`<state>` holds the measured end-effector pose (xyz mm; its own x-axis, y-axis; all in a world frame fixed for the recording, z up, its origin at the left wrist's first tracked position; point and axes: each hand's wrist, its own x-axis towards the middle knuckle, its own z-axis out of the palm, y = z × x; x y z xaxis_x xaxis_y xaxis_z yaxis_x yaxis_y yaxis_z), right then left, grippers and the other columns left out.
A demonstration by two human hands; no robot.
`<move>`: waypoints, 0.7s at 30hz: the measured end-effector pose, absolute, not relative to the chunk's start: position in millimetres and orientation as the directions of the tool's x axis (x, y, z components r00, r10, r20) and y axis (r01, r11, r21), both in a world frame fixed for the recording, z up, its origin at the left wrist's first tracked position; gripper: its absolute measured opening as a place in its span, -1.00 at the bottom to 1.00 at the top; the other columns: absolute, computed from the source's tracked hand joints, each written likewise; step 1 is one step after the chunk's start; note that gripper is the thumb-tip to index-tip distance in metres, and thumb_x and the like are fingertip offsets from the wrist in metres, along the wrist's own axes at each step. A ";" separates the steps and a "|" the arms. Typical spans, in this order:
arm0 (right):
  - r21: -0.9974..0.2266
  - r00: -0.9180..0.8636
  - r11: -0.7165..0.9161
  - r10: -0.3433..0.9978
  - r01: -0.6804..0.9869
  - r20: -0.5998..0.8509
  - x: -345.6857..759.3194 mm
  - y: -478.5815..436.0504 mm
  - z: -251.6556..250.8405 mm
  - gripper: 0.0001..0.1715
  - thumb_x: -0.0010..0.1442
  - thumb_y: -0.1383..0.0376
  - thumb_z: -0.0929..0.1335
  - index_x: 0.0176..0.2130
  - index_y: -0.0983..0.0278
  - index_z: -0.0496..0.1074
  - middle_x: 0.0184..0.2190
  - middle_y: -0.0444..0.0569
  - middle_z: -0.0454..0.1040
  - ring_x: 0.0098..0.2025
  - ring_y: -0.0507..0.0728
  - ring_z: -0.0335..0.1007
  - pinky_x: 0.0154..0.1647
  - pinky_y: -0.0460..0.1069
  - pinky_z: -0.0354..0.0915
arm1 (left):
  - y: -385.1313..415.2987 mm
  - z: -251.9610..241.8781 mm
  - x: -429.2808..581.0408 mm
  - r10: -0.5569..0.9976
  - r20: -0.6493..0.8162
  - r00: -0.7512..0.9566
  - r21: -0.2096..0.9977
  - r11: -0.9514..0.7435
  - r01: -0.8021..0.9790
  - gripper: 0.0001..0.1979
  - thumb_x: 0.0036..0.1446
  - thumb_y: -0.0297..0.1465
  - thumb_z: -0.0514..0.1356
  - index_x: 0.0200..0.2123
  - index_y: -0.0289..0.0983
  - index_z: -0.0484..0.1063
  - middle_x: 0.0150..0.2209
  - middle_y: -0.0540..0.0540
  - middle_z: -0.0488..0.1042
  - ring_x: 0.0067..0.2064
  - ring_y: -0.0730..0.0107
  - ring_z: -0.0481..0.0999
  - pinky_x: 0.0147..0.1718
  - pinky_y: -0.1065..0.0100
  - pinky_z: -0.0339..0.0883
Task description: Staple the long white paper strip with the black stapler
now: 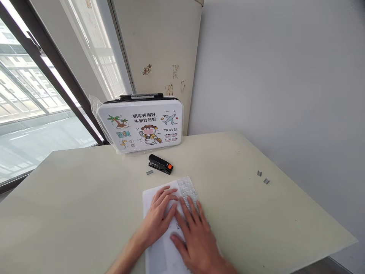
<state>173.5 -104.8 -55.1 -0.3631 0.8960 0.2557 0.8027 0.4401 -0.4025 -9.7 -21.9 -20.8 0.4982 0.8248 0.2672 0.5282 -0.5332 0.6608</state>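
White paper [155,257] lies on the table in front of me, with a grey block-patterned strip [186,186] along its right side. Whether it is one sheet or several I cannot tell. My left hand [159,215] rests on its left half, fingers stretched out and lying flat. On the right side my right hand [196,238] is pressed down with fingers spread, covering much of the print. Neither hand grips anything. Beyond the paper lies a black stapler [160,164] with an orange patch, and a short strip of staples [149,172] sits beside it.
A white cartoon-printed case [142,131], partly wrapped in clear plastic, stands upright at the back of the pale table [85,213]. Two small grey staple strips [259,173] [266,181] lie near the right edge. A wall borders the right, a glass door [34,95] the left.
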 end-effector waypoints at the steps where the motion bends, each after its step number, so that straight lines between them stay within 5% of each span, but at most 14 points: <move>1: -0.430 -0.357 0.444 0.894 0.786 0.269 161.9 -106.4 -54.2 -0.12 0.43 0.06 0.30 0.53 0.17 -0.10 0.55 0.02 -0.18 0.55 0.47 -0.29 0.47 0.49 -0.03 | -21.7 -23.4 -11.1 0.819 0.260 0.511 0.609 -0.550 0.572 -0.73 0.47 -0.27 0.04 0.09 -0.11 0.47 0.31 -0.11 0.39 0.43 0.01 0.15 0.30 -0.05 0.24; 4: -0.532 -0.364 0.457 0.889 0.712 0.277 140.3 -105.1 -47.6 -0.10 0.36 0.09 0.38 0.50 0.20 0.01 0.52 0.02 -0.01 0.54 0.43 -0.20 0.50 0.44 -0.04 | -18.3 -31.3 -23.3 0.802 0.235 0.550 0.466 -0.589 0.660 -0.60 0.49 -0.27 0.02 0.32 -0.07 0.33 0.43 -0.04 0.24 0.50 0.00 0.01 0.36 -0.10 0.18; 9: -0.663 -0.245 0.438 0.897 0.608 0.368 152.5 -64.7 -30.9 -0.64 0.39 0.29 0.30 0.14 0.17 0.46 0.20 -0.01 0.51 0.42 0.26 0.18 0.37 0.25 0.28 | -14.2 -38.2 -57.1 0.778 0.212 0.591 0.279 -0.628 0.726 -0.45 0.52 -0.23 -0.02 0.49 -0.05 0.04 0.51 -0.02 0.02 0.52 0.02 -0.08 0.43 -0.09 0.01; 13: -0.571 -0.109 0.452 0.839 0.685 0.533 164.7 2.0 -29.7 -0.60 0.40 0.29 0.28 0.20 0.23 0.37 0.20 0.14 0.44 0.34 0.28 0.25 0.35 0.27 0.25 | -17.5 -35.6 -70.0 0.753 0.194 0.629 0.189 -0.658 0.729 -0.39 0.51 -0.19 0.00 0.52 0.00 -0.11 0.52 0.02 -0.05 0.52 0.03 -0.11 0.45 -0.09 -0.07; 17: -0.570 -0.080 0.378 0.875 0.730 0.478 150.5 65.1 -38.9 -0.39 0.33 0.19 0.39 0.28 0.28 0.27 0.21 0.21 0.40 0.27 0.34 0.30 0.27 0.27 0.30 | -20.1 -31.4 -67.4 0.749 0.199 0.632 0.178 -0.662 0.728 -0.30 0.48 -0.11 0.02 0.53 -0.03 -0.21 0.52 0.00 -0.04 0.52 0.02 -0.10 0.45 -0.08 -0.06; 21: -0.593 -0.072 0.344 0.899 0.728 0.432 137.3 95.9 -49.8 -0.67 0.36 0.19 0.36 0.08 0.23 0.43 -0.02 0.13 0.56 0.05 0.30 0.46 0.12 0.21 0.37 | -22.2 -29.5 -64.5 0.757 0.179 0.628 0.177 -0.653 0.736 -0.18 0.43 -0.02 0.06 0.54 -0.08 -0.32 0.52 -0.03 -0.07 0.52 -0.02 -0.11 0.45 -0.08 -0.06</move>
<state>137.3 95.9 -49.8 -0.0724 0.8989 0.4322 0.7282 0.3438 -0.5929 -64.5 -22.2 -29.5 0.6283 0.7571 0.1791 0.7363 -0.6530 0.1772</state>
